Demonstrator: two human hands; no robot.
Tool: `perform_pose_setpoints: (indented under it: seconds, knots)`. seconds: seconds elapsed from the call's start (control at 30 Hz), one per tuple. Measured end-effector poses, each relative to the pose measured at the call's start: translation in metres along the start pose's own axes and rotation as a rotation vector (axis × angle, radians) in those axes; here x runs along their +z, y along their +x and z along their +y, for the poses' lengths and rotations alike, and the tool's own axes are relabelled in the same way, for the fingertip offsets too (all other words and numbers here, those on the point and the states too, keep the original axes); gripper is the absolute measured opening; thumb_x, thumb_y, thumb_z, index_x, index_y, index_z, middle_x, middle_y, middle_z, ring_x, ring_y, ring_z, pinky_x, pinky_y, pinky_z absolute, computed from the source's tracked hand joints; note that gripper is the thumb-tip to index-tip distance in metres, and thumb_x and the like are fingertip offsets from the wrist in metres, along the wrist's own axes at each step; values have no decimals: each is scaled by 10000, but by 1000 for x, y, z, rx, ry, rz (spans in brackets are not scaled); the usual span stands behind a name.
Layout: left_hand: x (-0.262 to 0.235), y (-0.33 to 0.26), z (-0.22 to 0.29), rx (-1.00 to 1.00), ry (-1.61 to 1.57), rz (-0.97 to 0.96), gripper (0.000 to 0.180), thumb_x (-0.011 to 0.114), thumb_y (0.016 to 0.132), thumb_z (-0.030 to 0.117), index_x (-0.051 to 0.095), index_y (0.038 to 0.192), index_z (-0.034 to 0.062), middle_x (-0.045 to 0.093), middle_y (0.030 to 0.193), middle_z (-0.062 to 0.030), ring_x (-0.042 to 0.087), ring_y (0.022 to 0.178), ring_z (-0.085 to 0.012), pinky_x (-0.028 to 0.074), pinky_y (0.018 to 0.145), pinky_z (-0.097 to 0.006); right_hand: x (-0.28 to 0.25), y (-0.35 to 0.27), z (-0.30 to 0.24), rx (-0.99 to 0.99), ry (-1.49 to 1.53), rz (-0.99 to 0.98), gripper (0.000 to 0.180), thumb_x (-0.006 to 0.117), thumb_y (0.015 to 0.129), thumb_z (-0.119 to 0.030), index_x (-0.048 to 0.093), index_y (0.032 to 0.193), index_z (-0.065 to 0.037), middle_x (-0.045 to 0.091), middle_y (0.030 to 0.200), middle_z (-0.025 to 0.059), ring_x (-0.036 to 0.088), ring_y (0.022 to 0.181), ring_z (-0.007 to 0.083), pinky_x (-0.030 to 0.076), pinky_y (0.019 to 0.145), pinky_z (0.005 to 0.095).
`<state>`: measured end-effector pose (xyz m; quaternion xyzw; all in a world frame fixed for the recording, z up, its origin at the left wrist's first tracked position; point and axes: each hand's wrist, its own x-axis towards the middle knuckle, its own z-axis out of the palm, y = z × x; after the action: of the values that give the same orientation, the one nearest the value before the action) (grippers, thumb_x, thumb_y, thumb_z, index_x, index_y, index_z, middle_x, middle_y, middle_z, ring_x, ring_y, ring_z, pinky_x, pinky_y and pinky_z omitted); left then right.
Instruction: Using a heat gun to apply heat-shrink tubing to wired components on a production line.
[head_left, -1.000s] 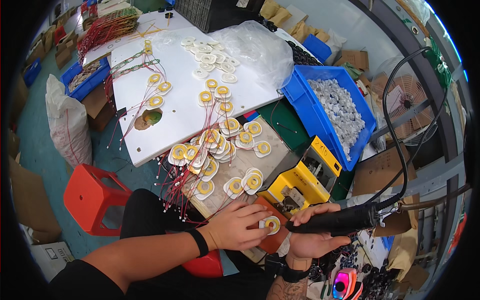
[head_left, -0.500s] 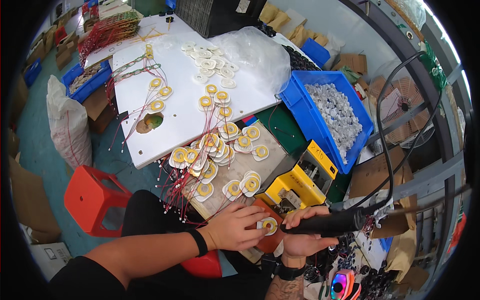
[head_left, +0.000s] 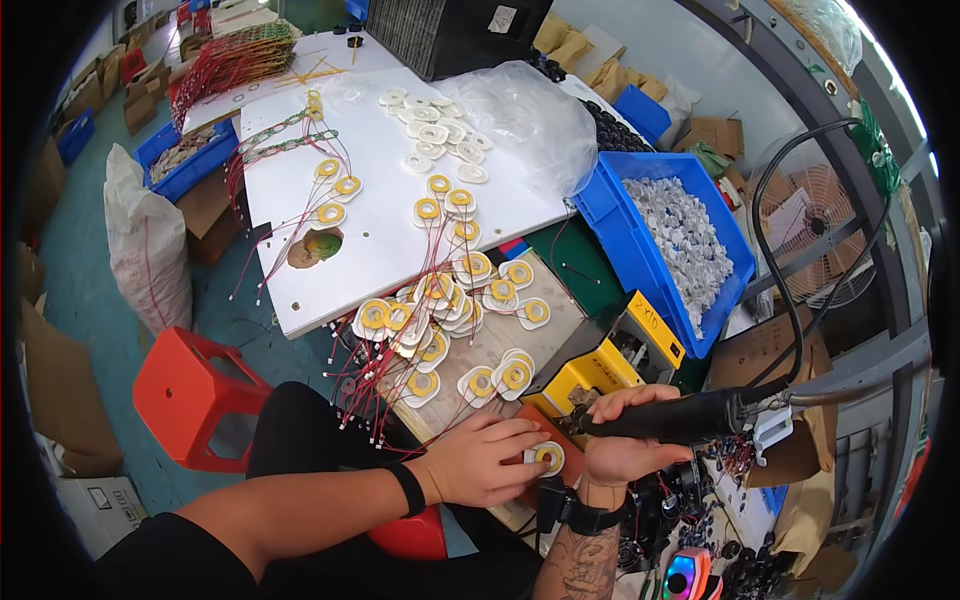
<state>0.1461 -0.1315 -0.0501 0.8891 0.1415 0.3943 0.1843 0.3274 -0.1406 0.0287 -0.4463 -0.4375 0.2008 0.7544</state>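
Observation:
My left hand (head_left: 488, 457) lies over an orange-brown pad (head_left: 574, 462), its fingertips holding the edge of a white disc with a yellow ring (head_left: 549, 458). In my right hand (head_left: 622, 445) is a black cylindrical electric screwdriver (head_left: 665, 420), lying nearly level, its cable running off to the right. Its tip is at the front of a yellow screw feeder (head_left: 590, 378), apart from the disc. Several similar discs (head_left: 430, 300) with thin red wires and small white plugs are piled on the board beyond my left hand.
A blue bin (head_left: 740, 262) of small white parts stands at the right. Plain white rings (head_left: 432, 133) and clear plastic (head_left: 525, 120) lie on the white table (head_left: 375, 215). A red stool (head_left: 190, 400) is at the left. Dark parts crowd the area beside my right forearm.
The screwdriver tip has moved away from beside the disc, up and right to the screw feeder. My left hand stays at the disc. The whole view has shifted slightly.

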Motion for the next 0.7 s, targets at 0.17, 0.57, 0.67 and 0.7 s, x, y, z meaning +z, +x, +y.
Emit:
perform_pose_setpoints:
  seconds: [0.17,0.57,0.67,0.7]
  knots:
    - [0,-2,-2,-13,-2,4,335,759,861,266,733,1191,211,663,1403,-63,629,1276,-262,479,987,-440,8,-1,-9,-26,21,85,984,319,827,-1013,469,1021,-60,523,714,79,541,568,196,479,555,341]
    - [0,-2,0,-3,-2,-1,358,763,855,268,728,1206,210,662,1401,-64,627,1281,-259,477,996,-450,2,0,-4,-64,28,31,955,310,857,-990,481,1030,-67,529,693,82,537,544,202,482,548,334]
    - [1,-3,0,-10,-6,-3,367,764,852,265,723,1214,217,659,1407,-62,626,1285,-260,474,1003,-447,4,2,-4,-1,62,85,960,304,857,-992,491,1044,-69,532,688,82,537,543,201,481,546,336]
    - [1,-4,0,-15,-7,-5,373,761,864,267,713,1229,205,664,1401,-60,626,1286,-261,473,1009,-446,3,2,-6,-3,60,86,960,304,857,-992,491,1044,-69,532,688,82,537,543,201,481,546,336]
